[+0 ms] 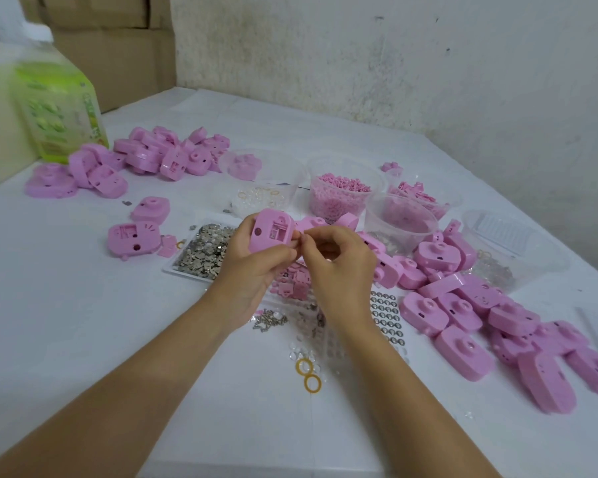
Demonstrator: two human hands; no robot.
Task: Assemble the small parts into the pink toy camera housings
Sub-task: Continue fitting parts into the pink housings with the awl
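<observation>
The left hand [252, 267] grips one pink toy camera housing [271, 234] above the bench [83, 339], fingers curled round its lower edge and thumb at its side. The housing's open inner face is turned up toward the person. The right hand [339, 260] is closed in a pinch, thumb and forefinger together on a small part [302, 238] too tiny to identify, touching or just beside the housing's right edge.

The housing lies directly left of the pinching fingertips, so I judge that the part must travel leftward into the open cavity, with the right hand doing the fitting and the left only steadying.

A tray of metal contacts [204, 251] sits just behind the left hand, and a heap of loose housings [463, 305] lies to the right.
</observation>
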